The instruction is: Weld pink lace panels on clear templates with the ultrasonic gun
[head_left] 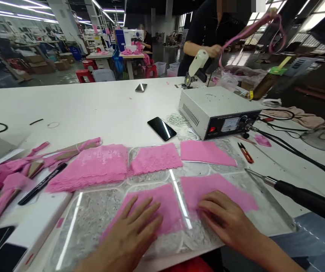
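Two thin pink fabric pieces lie side by side on a glossy, see-through mat [88,211] with a grey mottled look. My left hand [131,230] rests flat, fingers spread, on the left fabric piece [168,204]. At the near-left edge of the right fabric piece [222,189], my right hand [227,219] has its fingers curled together and pinching the cloth; the fingertips are partly hidden. Behind them are a stack of pink lace pieces [97,162], a smaller lace stack [157,158] and a stack of plain pink pieces [205,153].
A pen-like tool with a metal tip [293,192] reaches in from the right, near orange thread snips [246,153]. A grey control box [219,109] and a black phone [161,128] stand behind. Pink straps [6,173] and a marker [42,184] lie left. A co-worker [208,30] holds a pink strip.
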A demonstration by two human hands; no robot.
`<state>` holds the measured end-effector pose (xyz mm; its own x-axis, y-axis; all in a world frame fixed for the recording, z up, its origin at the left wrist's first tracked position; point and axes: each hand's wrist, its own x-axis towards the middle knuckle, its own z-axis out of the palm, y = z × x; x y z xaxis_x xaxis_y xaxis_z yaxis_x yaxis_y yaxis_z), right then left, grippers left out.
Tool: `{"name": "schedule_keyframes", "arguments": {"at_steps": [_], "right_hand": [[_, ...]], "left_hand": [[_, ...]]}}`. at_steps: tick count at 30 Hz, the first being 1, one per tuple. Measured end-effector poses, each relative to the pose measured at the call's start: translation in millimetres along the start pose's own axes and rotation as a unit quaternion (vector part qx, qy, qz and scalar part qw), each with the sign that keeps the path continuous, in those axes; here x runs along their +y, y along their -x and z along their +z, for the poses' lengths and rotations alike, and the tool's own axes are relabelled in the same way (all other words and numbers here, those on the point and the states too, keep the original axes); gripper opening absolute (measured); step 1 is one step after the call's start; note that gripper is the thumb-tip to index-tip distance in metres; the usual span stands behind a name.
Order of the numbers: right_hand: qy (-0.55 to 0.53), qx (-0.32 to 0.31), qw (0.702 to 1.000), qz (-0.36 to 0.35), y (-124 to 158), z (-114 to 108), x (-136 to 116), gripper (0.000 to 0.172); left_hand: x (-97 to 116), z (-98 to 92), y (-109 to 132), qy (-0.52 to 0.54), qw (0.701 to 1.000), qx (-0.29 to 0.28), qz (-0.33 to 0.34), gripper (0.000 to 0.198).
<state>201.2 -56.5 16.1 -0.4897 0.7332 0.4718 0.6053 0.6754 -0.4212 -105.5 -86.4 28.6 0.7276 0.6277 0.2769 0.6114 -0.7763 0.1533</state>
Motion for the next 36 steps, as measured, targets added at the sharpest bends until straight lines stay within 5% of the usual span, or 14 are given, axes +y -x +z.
{"name": "schedule_keyframes", "arguments": {"at_steps": [8, 12, 16, 21, 27, 31, 36], "right_hand": [[-0.059, -0.053, 0.996, 0.036, -5, -1, 9, 0.015], [-0.088, -0.06, 0.994, 0.036, -5, -9, 9, 0.017], [-0.08, 0.01, 0.995, 0.058, 6, -21, 20, 0.021], [0.058, 0.128, 0.986, 0.086, 39, -36, 50, 0.017], [0.159, 0.192, 0.96, 0.128, 73, -43, 70, 0.017], [0.188, 0.228, 0.94, 0.172, 89, -45, 74, 0.018], [0.194, 0.223, 0.938, 0.183, 99, -46, 75, 0.018]], "left_hand": [[4, 16.2, -83, 0.055, 0.994, -0.074, 0.052, 0.039], [7, 27.4, -104, 0.07, 0.99, -0.092, 0.079, 0.025], [3, 27.1, -108, 0.11, 0.984, -0.109, 0.085, 0.025], [-4, 25.7, -110, 0.076, 0.974, -0.162, 0.139, 0.036], [-10, 34.4, -113, -0.007, 0.98, -0.097, 0.174, 0.038], [-6, 40.8, -139, -0.024, 0.974, -0.065, 0.216, 0.039], [9, 60.0, -189, 0.003, 0.963, -0.095, 0.252, 0.044]]}}
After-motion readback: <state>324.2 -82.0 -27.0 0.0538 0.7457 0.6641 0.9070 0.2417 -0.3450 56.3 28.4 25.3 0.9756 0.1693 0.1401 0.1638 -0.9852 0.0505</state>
